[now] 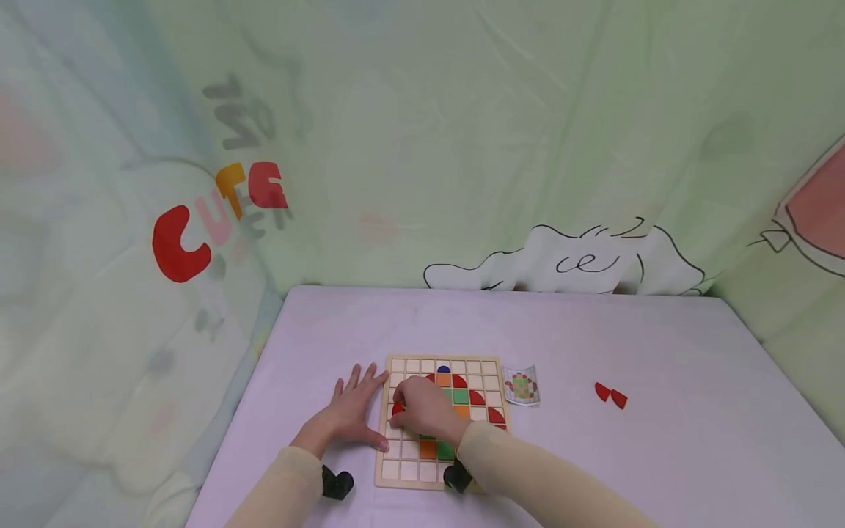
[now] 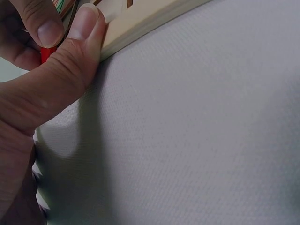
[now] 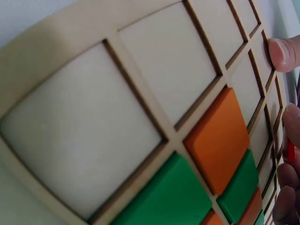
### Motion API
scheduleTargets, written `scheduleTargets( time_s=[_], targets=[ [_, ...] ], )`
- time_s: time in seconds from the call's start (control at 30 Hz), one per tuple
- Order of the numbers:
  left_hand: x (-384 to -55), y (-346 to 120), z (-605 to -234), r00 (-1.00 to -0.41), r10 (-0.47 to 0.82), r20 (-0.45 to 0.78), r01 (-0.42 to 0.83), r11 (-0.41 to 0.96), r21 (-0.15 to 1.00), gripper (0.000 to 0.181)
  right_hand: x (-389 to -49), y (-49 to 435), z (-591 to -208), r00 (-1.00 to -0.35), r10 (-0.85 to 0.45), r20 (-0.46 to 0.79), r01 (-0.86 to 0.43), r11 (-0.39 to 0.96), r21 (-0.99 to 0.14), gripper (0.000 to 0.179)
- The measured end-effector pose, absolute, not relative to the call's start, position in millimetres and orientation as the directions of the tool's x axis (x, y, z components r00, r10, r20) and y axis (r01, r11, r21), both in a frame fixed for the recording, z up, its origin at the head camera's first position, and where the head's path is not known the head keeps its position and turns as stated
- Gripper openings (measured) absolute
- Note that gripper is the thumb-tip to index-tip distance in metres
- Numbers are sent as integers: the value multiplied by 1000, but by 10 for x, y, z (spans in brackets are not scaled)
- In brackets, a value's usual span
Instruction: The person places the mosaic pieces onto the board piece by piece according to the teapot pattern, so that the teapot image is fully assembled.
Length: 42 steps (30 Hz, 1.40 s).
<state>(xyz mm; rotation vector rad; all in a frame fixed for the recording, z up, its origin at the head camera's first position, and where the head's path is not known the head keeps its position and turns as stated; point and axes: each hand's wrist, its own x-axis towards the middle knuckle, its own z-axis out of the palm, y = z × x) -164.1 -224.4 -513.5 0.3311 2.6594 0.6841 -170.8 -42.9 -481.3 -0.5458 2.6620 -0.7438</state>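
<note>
A wooden grid board lies on the table with orange, green, red and blue pieces in its cells. My left hand is spread at the board's left edge; in the left wrist view its thumb presses on the wooden rim. Over the left part of the board, my right hand pinches a red piece between thumb and fingers. That red piece shows only as a sliver in the right wrist view. The right hand and forearm hide several middle cells.
A small printed card with a coloured pattern lies beside the board's right edge. Farther right are two loose red pieces, a quarter-round one and another. A lilac cloth covers the table, and printed curtains hang behind it.
</note>
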Motion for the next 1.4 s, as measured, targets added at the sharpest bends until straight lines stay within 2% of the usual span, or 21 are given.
scheduleTargets(
  time_s=[0.3,0.53,0.83,1.0,1.23,1.4],
  targets=[
    [-1643,-2260,-5180,-909,315,-271,141,847,512,123,-1720,-488,-4854,-887,-424,-183,-297,828,-476,31],
    [-1632,-2244,-5110,-907,308,-287,126,849,514,122,-1726,-491,-4840,-890,-421,-172,-292,819,-493,32],
    [-1619,-2246,-5079,-911,313,-268,135,841,523,123,-1776,-434,-4882,-847,-506,-161,-359,770,-528,13],
    [-1623,-2262,-5128,-908,325,-265,151,842,518,124,-1786,-417,-4895,-843,-517,-151,-393,782,-483,10],
    [-1616,-2248,-5121,-906,323,-272,146,843,517,123,-1763,-378,-4854,-816,-564,-124,-476,779,-408,17],
    [-1638,-2254,-5152,-910,308,-280,135,854,502,123,-1803,-328,-4867,-811,-568,-141,-441,751,-491,17]
  ],
)
